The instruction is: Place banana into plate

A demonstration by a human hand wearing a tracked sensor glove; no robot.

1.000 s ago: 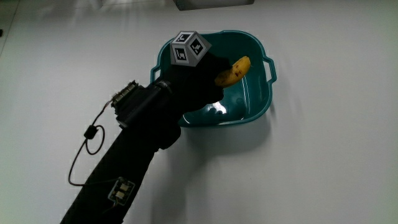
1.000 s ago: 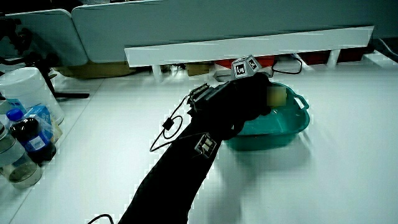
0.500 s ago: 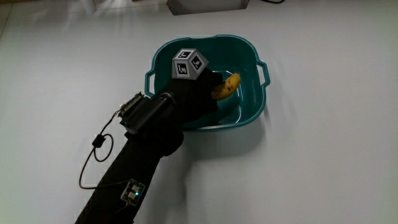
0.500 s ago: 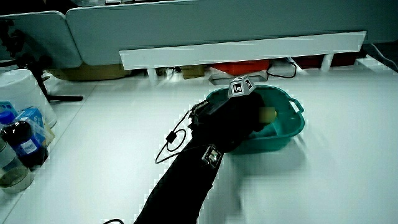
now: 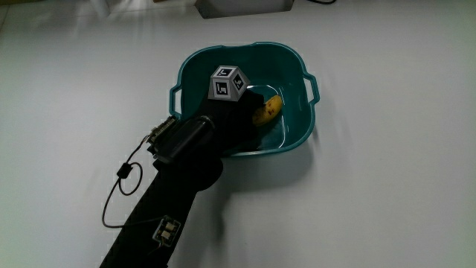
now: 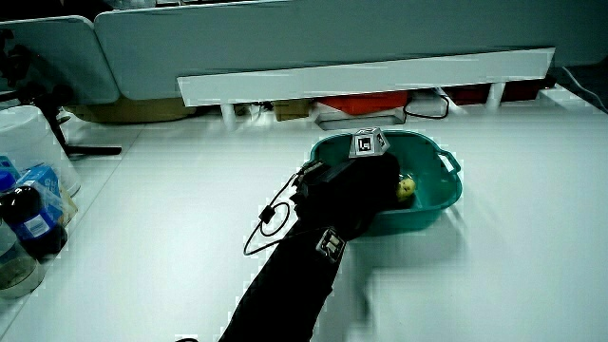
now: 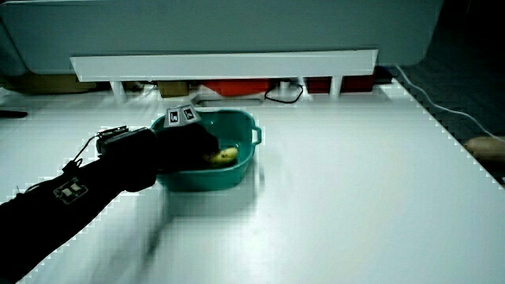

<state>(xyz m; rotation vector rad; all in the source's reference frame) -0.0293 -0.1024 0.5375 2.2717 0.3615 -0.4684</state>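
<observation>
Main view: the hand (image 5: pixel 242 112) reaches over the nearer rim of a teal basin (image 5: pixel 195 65) that stands on the white tabletop (image 5: pixel 387 179). The basin has two small handles and serves as the plate here. The patterned cube (image 5: pixel 228 82) sits on the back of the hand, and the black-sleeved forearm (image 5: pixel 167 193) runs from the hand down toward the person, with a thin black cable (image 5: pixel 119 186) looping on the tabletop beside it. The banana (image 5: pixel 268 110) lies inside the basin, just at the hand's fingertips and touching the glove; the fingers seem curled about its near end, though the glove hides the exact grip. Whether the fruit rests on the basin floor cannot be told.

In a side view the hand (image 6: pixel 375 176) dips inside the basin (image 6: pixel 432 195), the cube (image 6: pixel 367 143) uppermost. Only a small yellow end of the banana (image 6: pixel 406 187) peeks out past the fingers, low within the basin wall. Away from the hand, near the tabletop's edge, stand some bottles (image 6: pixel 28 223) and a pale tub (image 6: pixel 27 133).

In a side view the hand (image 7: pixel 189 143) again lies in the basin (image 7: pixel 237 175), with the cube (image 7: pixel 181 115) on top. The banana (image 7: pixel 223 155) shows just past the fingertips, low in the basin and close to its floor. A low white partition (image 7: pixel 221 65) runs along the tabletop, farther from the person than the hand.
</observation>
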